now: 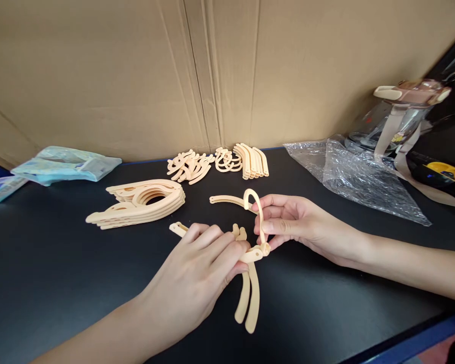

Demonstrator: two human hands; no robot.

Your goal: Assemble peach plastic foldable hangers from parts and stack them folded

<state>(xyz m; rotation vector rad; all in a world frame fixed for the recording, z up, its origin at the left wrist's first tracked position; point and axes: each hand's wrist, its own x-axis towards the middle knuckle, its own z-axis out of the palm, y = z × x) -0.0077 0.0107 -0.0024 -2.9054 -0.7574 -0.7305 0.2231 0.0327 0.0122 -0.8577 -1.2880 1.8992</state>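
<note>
My left hand (200,263) is closed round the joint of a cream plastic folding hanger (250,293), whose two curved arms hang down toward me over the black table (60,283). My right hand (288,222) pinches the hanger's hook (255,199), which stands up from the joint. One loose curved arm piece (223,200) lies on the table just behind the hook. Another arm end (177,228) sticks out left from under my left hand.
A stack of folded hanger arms (140,202) lies left of centre. Small hook parts (189,167) and more curved pieces (252,161) sit by the cardboard wall (212,76). Clear plastic bag (360,177) and a jug (398,116) at right; blue packets (64,164) at left.
</note>
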